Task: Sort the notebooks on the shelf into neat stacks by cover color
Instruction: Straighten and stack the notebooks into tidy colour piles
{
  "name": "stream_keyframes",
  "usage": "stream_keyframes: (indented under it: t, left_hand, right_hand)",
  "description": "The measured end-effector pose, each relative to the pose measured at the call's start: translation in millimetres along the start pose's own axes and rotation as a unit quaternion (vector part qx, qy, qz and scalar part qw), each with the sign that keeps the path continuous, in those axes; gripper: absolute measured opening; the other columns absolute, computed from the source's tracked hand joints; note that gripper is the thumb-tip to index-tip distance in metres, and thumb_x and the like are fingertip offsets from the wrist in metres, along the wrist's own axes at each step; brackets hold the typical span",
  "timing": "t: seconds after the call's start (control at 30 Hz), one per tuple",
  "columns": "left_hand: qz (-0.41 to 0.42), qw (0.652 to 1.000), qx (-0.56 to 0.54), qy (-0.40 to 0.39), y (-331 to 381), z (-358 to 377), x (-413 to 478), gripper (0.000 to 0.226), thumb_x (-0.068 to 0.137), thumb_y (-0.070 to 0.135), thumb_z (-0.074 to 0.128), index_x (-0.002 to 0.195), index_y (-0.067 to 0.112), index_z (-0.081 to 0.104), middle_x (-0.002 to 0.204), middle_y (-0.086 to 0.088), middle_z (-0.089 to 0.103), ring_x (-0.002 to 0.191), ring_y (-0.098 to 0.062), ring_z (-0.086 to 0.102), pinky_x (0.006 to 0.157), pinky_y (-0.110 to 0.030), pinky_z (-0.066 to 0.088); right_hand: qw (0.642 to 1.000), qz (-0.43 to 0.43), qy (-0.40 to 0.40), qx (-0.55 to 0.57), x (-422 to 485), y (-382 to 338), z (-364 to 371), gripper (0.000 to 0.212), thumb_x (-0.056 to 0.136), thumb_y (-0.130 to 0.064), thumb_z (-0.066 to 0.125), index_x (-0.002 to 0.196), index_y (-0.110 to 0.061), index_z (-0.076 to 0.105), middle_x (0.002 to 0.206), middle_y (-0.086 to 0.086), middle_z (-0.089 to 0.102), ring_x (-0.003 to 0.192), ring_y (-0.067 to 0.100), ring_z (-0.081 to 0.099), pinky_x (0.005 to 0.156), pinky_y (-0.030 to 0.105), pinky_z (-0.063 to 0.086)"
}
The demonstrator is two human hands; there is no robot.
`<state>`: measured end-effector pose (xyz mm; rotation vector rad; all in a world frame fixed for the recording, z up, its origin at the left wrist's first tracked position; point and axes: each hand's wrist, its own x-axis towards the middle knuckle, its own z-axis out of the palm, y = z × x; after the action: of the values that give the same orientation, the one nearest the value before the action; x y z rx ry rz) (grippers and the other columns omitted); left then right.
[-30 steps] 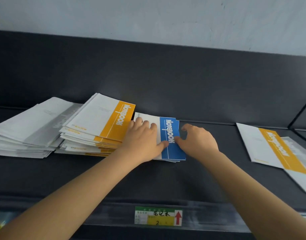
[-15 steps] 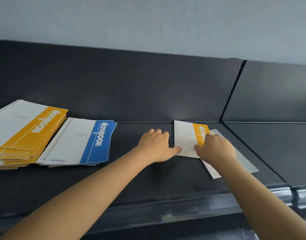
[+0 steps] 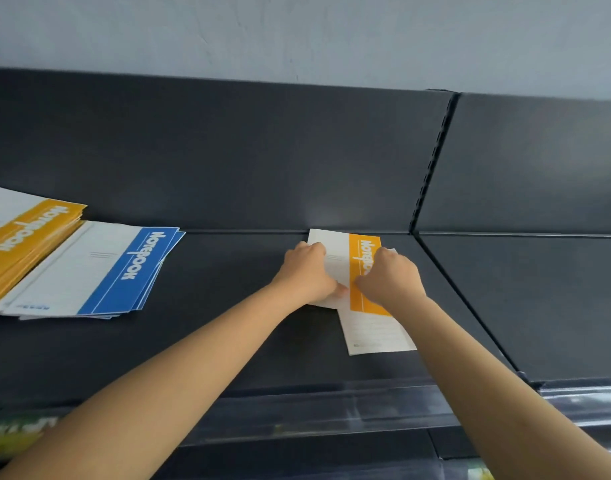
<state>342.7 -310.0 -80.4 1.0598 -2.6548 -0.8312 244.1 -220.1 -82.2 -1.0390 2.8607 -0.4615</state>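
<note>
The white notebook with an orange band [image 3: 359, 258] lies flat on the right part of the dark grey shelf [image 3: 228, 323], its far edge close against the dark back panel [image 3: 228, 150]. Its long axis runs from near to far, with the band on the right side. It sits directly under both hands and partly on a plain pale notebook [image 3: 376, 332], which juts out toward the near edge.

The left hand [image 3: 306, 275] grips the white half, fingers bent over the cover and thumb at the near edge. The right hand [image 3: 389, 278] has its fingers curled onto the orange band. Its fingertips are hidden, so I cannot tell whether it pinches or only presses.

The matching stack of orange-banded notebooks [image 3: 23, 237] lies well apart at the far left, beyond the stack of blue-banded notebooks [image 3: 100, 271]. The carry probably goes leftward over the blue stack, and the left hand is the nearer one.
</note>
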Motion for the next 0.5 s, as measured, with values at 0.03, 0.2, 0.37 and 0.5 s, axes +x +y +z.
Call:
stream_keyframes:
  t: [0.03,0.2,0.37,0.5]
  left_hand:
    - [-0.008,1.0,-0.027,0.007,-0.9,-0.3,-0.1,0.075,0.074,0.035,0.082,0.137,0.017,0.044,0.142,0.0,0.036,0.131,-0.02,0.035,0.088,-0.031,0.041]
    - [-0.018,0.991,-0.111,0.072,-10.4,-6.0,-1.6,0.072,0.064,0.015,0.089,0.128,0.022,0.056,0.143,0.005,0.032,0.133,-0.019,0.028,0.093,-0.028,0.039]
    - [-0.065,0.973,-0.204,0.085,-24.3,-9.8,-11.4,0.059,0.062,0.004,0.089,0.113,0.021,0.065,0.136,0.004,0.039,0.126,-0.019,0.041,0.097,-0.036,0.045]
    - [-0.07,0.95,-0.272,0.14,-41.4,-18.8,-22.6,0.048,0.065,0.002,0.086,0.103,0.02,0.065,0.129,0.003,0.04,0.108,-0.012,0.046,0.078,-0.022,0.041]
  right_hand:
    - [1.0,0.01,-0.004,0.022,-0.7,-0.3,-2.0,0.024,0.085,-0.013,0.053,0.107,-0.004,0.049,0.081,0.003,0.048,0.073,0.018,0.049,0.057,0.024,0.038]
    - [0.912,0.143,-0.044,0.382,-7.7,-8.1,-19.1,0.018,0.084,-0.012,0.07,0.095,-0.01,0.057,0.102,0.008,0.064,0.086,0.024,0.059,0.077,0.037,0.05]
    - [0.918,0.101,0.004,0.385,-6.4,-21.2,-9.7,0.038,0.089,0.002,0.05,0.125,-0.01,0.052,0.123,0.006,0.058,0.09,0.02,0.055,0.078,0.036,0.05]
    - [0.919,0.08,0.005,0.387,-5.8,-31.6,-1.7,0.041,0.089,0.004,0.043,0.124,-0.014,0.056,0.122,0.002,0.057,0.098,0.021,0.053,0.075,0.034,0.046]
